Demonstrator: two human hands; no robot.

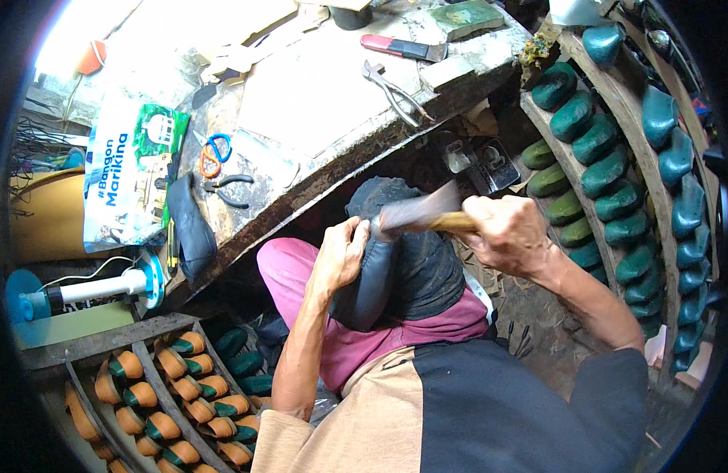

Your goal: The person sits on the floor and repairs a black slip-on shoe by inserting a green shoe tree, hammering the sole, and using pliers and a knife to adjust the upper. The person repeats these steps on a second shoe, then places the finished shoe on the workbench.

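A dark, smooth shoe (pixel 372 288) rests tilted on my lap, over a crumpled dark cloth (pixel 435 272). My left hand (pixel 342 254) is closed on its upper end, thumb and fingers pressed together at the edge. A wooden-handled hammer (pixel 417 213) is in my right hand (pixel 510 232), its fingers wrapped round the handle. The hammer's head is smeared by motion and appears right beside my left fingertips; whether it touches the shoe I cannot tell.
A worn workbench (pixel 301 87) ahead bears pincers (pixel 394 94), a red-and-black handled knife (pixel 403 47), scissors (pixel 214 154), pliers (pixel 231 189) and another dark shoe (pixel 192 225). Racks of green shoe lasts (pixel 604 181) stand right; a rack of tan-strapped pieces (pixel 155 422) is at lower left.
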